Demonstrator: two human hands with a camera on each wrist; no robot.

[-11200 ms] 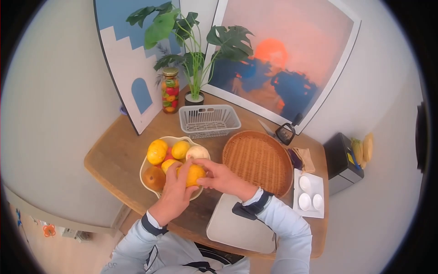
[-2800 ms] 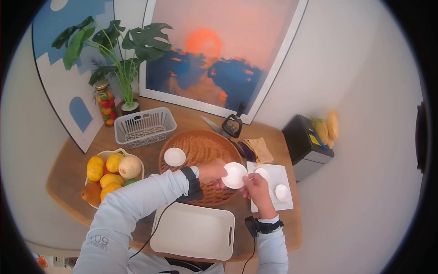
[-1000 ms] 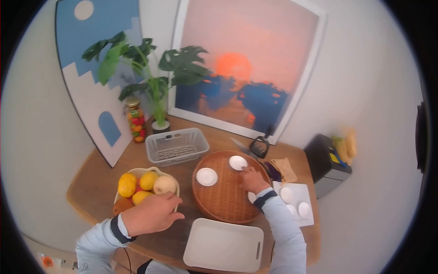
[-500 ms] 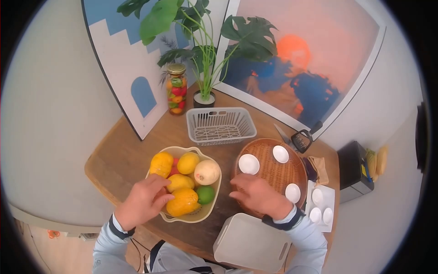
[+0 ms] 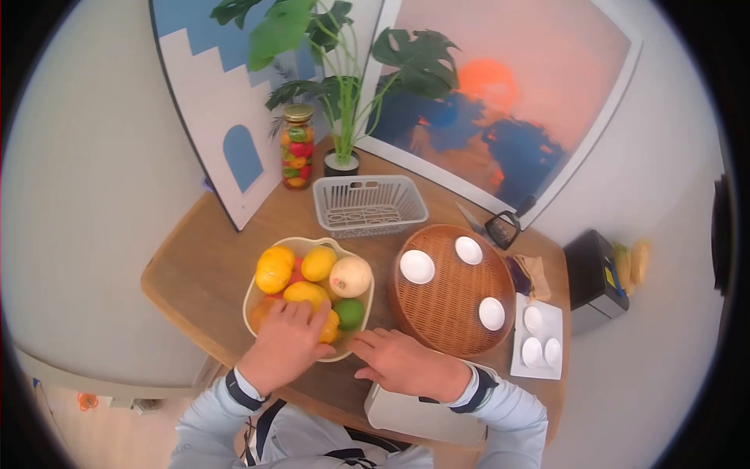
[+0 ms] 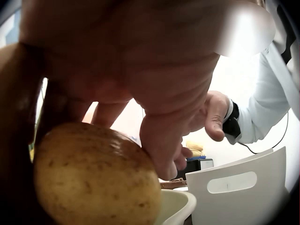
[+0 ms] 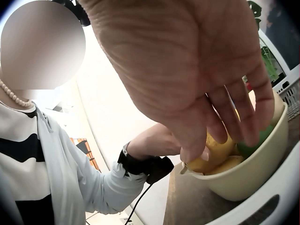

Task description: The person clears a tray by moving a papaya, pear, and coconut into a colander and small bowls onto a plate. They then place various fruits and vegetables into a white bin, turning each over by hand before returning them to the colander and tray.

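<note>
My left hand lies over the near side of a cream bowl of fruit, fingers spread across a yellow fruit. In the left wrist view, a large speckled yellow-brown fruit sits under the palm, the thumb along its right side. My right hand is at the bowl's right rim with nothing held; its fingers reach toward the rim in the right wrist view. Also in the bowl are a green fruit, a pale round fruit and several yellow ones. The left hand partly hides an orange-brown fruit.
A round wicker tray bears three small white dishes. Beside it, a white plate carries more dishes. A beige handled tray lies below my right forearm. Behind are a grey basket, a jar, a potted plant and a knife.
The third dish went onto the wicker tray earlier. Since half a second ago, my left hand has moved right onto the fruit, and my right hand left and nearer, to the bowl's rim.
</note>
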